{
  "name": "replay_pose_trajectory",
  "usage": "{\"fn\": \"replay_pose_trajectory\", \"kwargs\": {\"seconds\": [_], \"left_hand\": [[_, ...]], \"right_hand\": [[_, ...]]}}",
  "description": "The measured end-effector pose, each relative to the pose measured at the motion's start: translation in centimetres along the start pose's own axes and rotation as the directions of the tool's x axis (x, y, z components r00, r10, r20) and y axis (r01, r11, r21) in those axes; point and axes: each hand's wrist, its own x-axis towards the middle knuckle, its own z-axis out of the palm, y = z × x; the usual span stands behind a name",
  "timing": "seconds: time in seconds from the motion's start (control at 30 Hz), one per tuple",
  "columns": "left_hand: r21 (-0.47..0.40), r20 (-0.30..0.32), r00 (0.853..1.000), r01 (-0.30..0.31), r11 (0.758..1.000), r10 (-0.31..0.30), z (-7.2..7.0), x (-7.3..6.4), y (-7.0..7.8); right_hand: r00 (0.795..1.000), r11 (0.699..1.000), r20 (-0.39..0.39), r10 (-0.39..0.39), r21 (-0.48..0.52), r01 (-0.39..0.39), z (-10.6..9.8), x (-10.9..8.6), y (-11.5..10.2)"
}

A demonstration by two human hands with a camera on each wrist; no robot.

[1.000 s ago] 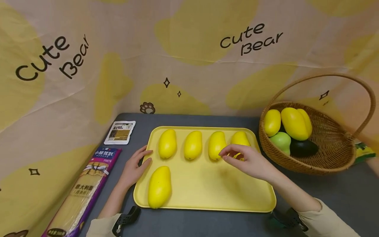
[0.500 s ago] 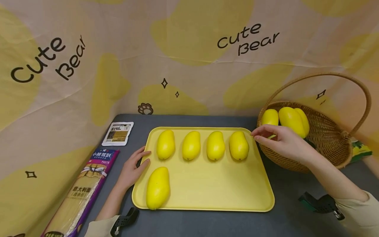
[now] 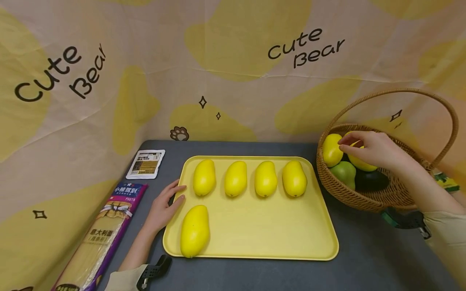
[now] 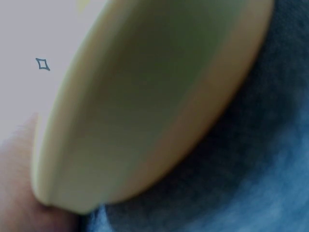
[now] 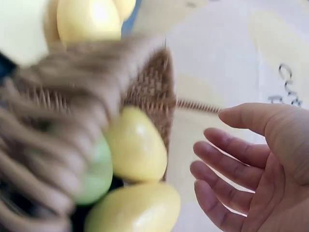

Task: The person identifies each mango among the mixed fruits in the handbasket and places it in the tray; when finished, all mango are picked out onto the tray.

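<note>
Above the wicker basket [image 3: 367, 204] my right hand [image 3: 378, 149] hovers with relaxed fingers, holding nothing. In the right wrist view those fingers [image 5: 227, 145] are apart from the fruit. Inside the basket lie a yellow mango [image 3: 331, 150], more mango partly hidden under the hand, a green pear [image 3: 344, 174] and a dark avocado [image 3: 372, 180]. My left hand [image 3: 164, 206] rests at the left rim of the yellow tray [image 3: 269, 234], fingertips touching it. Several mangoes stand in a row along the tray's back, and one mango [image 3: 195, 231] lies at its front left.
A purple pack of pasta [image 3: 102, 238] and a small white pouch [image 3: 145, 164] lie left of the tray. The basket's tall handle [image 3: 411, 91] arches above it. A printed cloth [image 3: 236, 60] hangs behind. Part of a green-yellow packet [image 3: 445, 182] shows behind the basket.
My right hand has moved right from the tray's back-right mango, past the rim, to above the basket. That mango stays on the tray. My left hand stays at the rim.
</note>
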Motion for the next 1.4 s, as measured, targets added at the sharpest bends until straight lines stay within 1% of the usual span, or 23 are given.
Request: {"fn": "replay_pose_trajectory", "kwargs": {"seconds": [0.1,0.2,0.3,0.47,0.67,0.87,1.07,1.27,1.4], "left_hand": [[-0.002,0.0,1.0,0.001,1.0,-0.001,0.1,0.0,-0.1],[-0.004,0.004,1.0,0.002,1.0,-0.002,0.1,0.0,-0.1],[-0.002,0.007,1.0,0.004,1.0,-0.004,0.2,0.0,-0.1],[0.001,0.005,1.0,0.004,1.0,-0.004,0.2,-0.1,0.0],[-0.005,0.0,1.0,-0.003,1.0,0.003,0.4,-0.1,-0.1],[-0.01,0.002,1.0,-0.006,1.0,0.006,0.4,-0.1,0.0],[-0.009,-0.006,1.0,-0.013,1.0,0.013,0.3,0.0,-0.1],[-0.005,-0.02,0.999,-0.027,1.0,0.027,0.2,0.0,-0.1],[0.002,-0.028,0.999,-0.038,0.999,0.038,0.2,0.0,0.0]], "right_hand": [[1.0,0.999,-0.01,0.013,-0.036,-0.014,-0.5,0.9,1.3],[1.0,0.997,0.0,0.022,-0.071,-0.022,-0.9,1.8,2.6],[0.998,0.995,0.045,0.051,-0.092,-0.046,-1.1,2.5,3.7],[0.987,0.991,0.132,0.094,-0.107,-0.08,-0.9,3.4,4.9],[0.983,0.99,0.158,0.09,-0.124,-0.07,-0.5,3.9,5.8],[0.984,0.988,0.148,0.097,-0.133,-0.078,-0.7,3.5,6.2],[0.988,0.988,0.113,0.1,-0.131,-0.085,-1.5,2.5,6.0],[0.994,0.994,0.067,0.092,-0.06,-0.088,-1.9,1.2,5.3],[0.993,0.994,0.036,0.113,-0.004,-0.113,-2.0,-0.1,4.8]]}}
